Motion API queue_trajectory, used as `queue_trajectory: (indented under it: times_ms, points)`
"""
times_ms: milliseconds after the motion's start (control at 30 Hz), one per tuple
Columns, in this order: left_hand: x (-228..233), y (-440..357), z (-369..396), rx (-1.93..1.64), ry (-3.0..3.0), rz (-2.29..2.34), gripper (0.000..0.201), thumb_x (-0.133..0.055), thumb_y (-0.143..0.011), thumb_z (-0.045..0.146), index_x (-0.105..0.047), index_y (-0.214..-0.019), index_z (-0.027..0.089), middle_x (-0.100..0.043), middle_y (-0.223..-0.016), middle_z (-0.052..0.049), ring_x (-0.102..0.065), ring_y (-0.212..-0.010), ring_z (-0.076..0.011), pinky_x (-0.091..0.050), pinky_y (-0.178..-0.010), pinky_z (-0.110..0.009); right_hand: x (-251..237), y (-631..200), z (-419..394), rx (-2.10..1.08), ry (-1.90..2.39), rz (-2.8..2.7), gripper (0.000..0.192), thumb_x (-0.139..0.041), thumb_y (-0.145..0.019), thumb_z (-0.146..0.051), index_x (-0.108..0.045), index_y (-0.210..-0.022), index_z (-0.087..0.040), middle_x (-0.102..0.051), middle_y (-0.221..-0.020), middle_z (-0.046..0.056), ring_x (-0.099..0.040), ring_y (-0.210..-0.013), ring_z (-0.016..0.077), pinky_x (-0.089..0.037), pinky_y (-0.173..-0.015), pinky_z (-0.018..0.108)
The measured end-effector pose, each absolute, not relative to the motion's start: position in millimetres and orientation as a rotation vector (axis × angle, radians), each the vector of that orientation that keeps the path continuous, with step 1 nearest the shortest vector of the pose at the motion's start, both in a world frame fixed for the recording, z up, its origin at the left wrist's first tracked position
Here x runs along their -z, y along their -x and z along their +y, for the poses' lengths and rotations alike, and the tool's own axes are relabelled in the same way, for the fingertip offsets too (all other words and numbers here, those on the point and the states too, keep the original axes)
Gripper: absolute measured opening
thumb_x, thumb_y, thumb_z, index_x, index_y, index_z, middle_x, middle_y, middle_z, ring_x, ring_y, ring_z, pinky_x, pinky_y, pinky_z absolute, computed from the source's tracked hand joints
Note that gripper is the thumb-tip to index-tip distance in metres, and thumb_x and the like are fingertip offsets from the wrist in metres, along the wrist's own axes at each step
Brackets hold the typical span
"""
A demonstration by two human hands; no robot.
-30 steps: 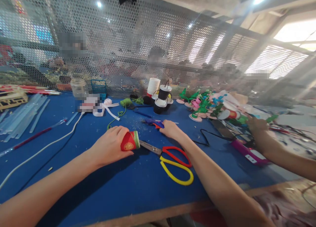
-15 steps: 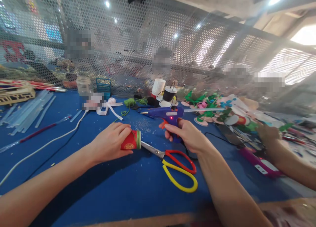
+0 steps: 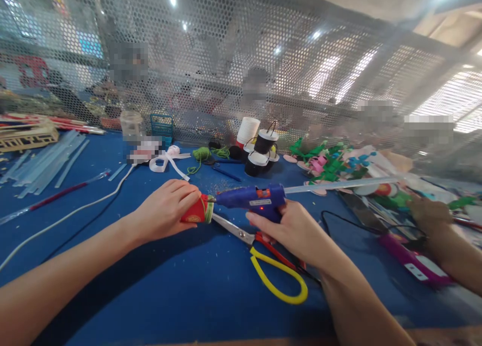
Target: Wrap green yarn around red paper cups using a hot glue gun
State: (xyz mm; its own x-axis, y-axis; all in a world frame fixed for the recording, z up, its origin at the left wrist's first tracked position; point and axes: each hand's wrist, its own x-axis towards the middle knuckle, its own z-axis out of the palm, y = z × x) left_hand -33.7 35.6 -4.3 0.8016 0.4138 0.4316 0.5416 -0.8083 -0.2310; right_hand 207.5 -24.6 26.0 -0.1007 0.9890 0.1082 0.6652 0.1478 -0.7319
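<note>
My left hand (image 3: 171, 205) is closed around a small red paper cup (image 3: 196, 211), tipped on its side with its green-banded end facing right. In my right hand (image 3: 291, 225) is a blue hot glue gun (image 3: 250, 197), its small light glowing red and a long clear glue stick (image 3: 346, 184) jutting from its back. The gun's nozzle is at the cup's green-banded end; whether it touches cannot be made out. Below the gun lie scissors (image 3: 241, 234) with one red and one yellow handle, partly hidden by my right hand.
Clear glue sticks (image 3: 52, 160) lie at the left near a white cord (image 3: 71, 223). Green yarn (image 3: 201, 154) and black-and-white cups (image 3: 258, 162) stand at the back. Another person's hand (image 3: 429, 215) is at the right, by a purple power strip (image 3: 412, 263) and craft flowers (image 3: 331, 160).
The glue gun has come down and left, bringing its nozzle to the cup's end. My left hand still holds the cup. The whole view has shifted slightly.
</note>
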Motion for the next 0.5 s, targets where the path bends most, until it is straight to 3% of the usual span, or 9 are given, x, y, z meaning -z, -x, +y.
queue_trajectory:
  times_ms: [267, 500]
  points:
    - [4.0, 33.4, 34.7, 0.538, 2.645, -0.744, 0.041, -0.063, -0.069, 0.035, -0.052, -0.101, 0.012, -0.061, -0.103, -0.013, -0.055, -0.095, -0.0253, -0.043, -0.085, -0.038, -21.3, -206.6, -27.9, -0.464, 1.617, -1.936, 0.025, -0.055, -0.073, -0.038, -0.063, -0.069, -0.015, -0.064, -0.057, 0.001, -0.055, -0.049, 0.0145, -0.044, -0.045, 0.023]
    - [4.6, 33.5, 35.5, 0.51, 2.674, -0.82, 0.041, -0.063, -0.069, 0.038, -0.053, -0.101, 0.015, -0.061, -0.103, -0.012, -0.055, -0.098, -0.0254, -0.042, -0.086, -0.039, -16.4, -209.0, -27.6, -0.439, 1.571, -2.002, 0.025, -0.054, -0.076, -0.038, -0.064, -0.074, -0.015, -0.067, -0.065, 0.003, -0.057, -0.053, 0.0152, -0.047, -0.053, 0.025]
